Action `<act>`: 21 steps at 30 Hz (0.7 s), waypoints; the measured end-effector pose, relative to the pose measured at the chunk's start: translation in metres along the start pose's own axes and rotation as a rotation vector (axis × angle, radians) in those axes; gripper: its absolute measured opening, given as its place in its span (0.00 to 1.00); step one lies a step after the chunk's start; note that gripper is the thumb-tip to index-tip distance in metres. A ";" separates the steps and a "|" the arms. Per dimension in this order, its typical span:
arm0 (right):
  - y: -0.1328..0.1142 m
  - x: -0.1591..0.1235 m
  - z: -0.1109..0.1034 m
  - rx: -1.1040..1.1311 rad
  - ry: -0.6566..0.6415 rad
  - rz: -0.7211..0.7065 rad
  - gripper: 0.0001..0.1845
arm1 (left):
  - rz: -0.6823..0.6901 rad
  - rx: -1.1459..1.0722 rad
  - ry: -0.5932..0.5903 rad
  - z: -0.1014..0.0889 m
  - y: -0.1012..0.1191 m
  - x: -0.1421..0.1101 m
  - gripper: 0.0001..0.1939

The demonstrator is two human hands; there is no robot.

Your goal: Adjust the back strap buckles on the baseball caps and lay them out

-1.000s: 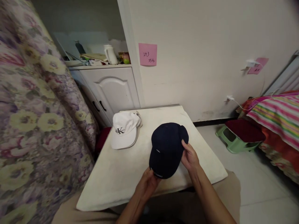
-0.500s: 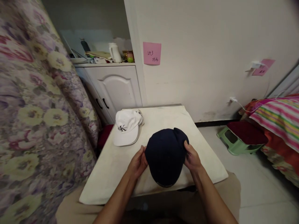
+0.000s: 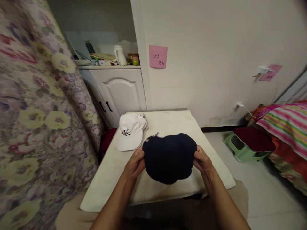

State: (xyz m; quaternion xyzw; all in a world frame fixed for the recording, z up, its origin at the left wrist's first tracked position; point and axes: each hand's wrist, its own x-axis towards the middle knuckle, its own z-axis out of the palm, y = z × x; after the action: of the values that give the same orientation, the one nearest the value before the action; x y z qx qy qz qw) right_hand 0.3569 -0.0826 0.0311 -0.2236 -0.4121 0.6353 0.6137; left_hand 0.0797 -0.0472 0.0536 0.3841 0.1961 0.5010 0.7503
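Observation:
A dark navy cap (image 3: 169, 158) is held out between both hands over the near half of the table. Its shape is wide and lumpy, and a small strap end pokes out at its upper left edge. My left hand (image 3: 135, 162) pinches the left side, thumb on top. On the opposite side, my right hand (image 3: 202, 158) grips the edge, with its other fingers partly hidden underneath. A white cap (image 3: 131, 131) with black letters rests at the table's left, its brim toward me; another cap shows partly behind it.
The cream-covered table (image 3: 165, 123) stands against the wall. Left are a flowered curtain (image 3: 57, 119) and a white cabinet (image 3: 123, 89) bearing a white jug (image 3: 120, 56) and clutter. At right are a green stool (image 3: 236, 148) with a dark red top and a bed with striped cloth (image 3: 285, 119).
The navy cap has been turned and stretched wider between my hands. My left hand moved left and my right hand slightly right. The white cap stays on the table.

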 end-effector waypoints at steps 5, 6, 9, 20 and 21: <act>0.003 -0.033 -0.009 -0.108 -0.115 0.116 0.22 | -0.106 0.021 -0.002 -0.006 -0.004 -0.033 0.17; 0.001 -0.039 -0.010 -0.131 -0.137 0.131 0.21 | -0.119 0.030 -0.008 -0.004 -0.004 -0.038 0.16; -0.004 -0.051 -0.009 -0.170 -0.176 0.174 0.18 | -0.167 0.095 -0.037 0.002 -0.003 -0.050 0.16; -0.029 -0.073 0.009 -0.336 -0.367 0.252 0.16 | -0.201 0.247 -0.059 0.005 -0.002 -0.071 0.14; -0.029 -0.075 0.008 -0.328 -0.358 0.237 0.15 | -0.197 0.248 -0.050 0.006 -0.002 -0.072 0.14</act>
State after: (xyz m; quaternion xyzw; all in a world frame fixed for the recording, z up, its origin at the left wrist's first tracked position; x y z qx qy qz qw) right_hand 0.3788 -0.1591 0.0422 -0.2505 -0.5826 0.6568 0.4080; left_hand 0.0551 -0.1148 0.0497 0.4649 0.2744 0.3874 0.7474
